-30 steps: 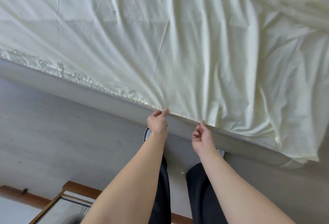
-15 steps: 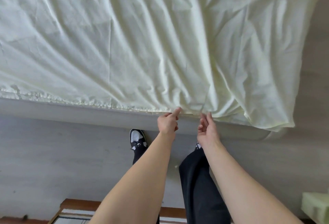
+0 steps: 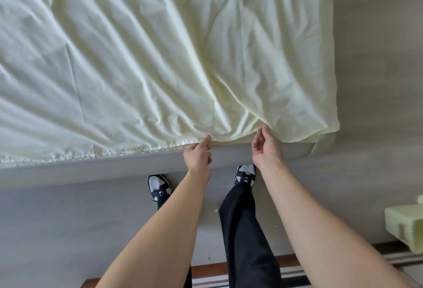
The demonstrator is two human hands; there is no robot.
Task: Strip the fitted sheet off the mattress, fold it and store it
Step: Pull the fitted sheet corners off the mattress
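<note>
the pale sheet (image 3: 142,63) lies rumpled over the mattress (image 3: 114,170), its gathered hem along the near edge. the left hand (image 3: 198,156) pinches that hem. the right hand (image 3: 265,150), just to its right, pinches the hem where it bunches near the right corner. both shoes (image 3: 159,187) stand on the floor (image 3: 68,230).

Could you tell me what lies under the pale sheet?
The grey mattress shows only as a side band below the fitted sheet; its top is covered. Both hands' fingers meet the hem.
</note>
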